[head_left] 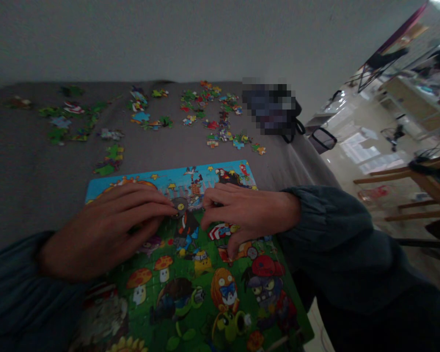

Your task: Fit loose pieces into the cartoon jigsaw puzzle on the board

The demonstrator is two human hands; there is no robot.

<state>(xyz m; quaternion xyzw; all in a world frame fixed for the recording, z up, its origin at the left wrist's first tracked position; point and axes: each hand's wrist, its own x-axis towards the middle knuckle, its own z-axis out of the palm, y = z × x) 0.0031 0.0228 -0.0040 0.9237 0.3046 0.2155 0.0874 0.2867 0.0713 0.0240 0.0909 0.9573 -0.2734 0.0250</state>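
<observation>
A flat rectangular jigsaw board with a glossy cartoon print, blue along its far edge and green nearer [170,269], lies near centre on a wrinkled grey cloth [165,146]. The bare left hand [112,227] has its fingertips drawn narrow at a round grey printed head [182,206]; whether they pinch a piece cannot be told. The bare right hand [245,210] is fairly wide, thumb spread from bent fingers. Uneven pressing could pop neighbouring pieces up, the baggy dark-teal fabric right sleeve [337,239] might drag the board, and tugging the cloth could scatter small multicoloured loose puzzle pieces [212,125] on the far side.
</observation>
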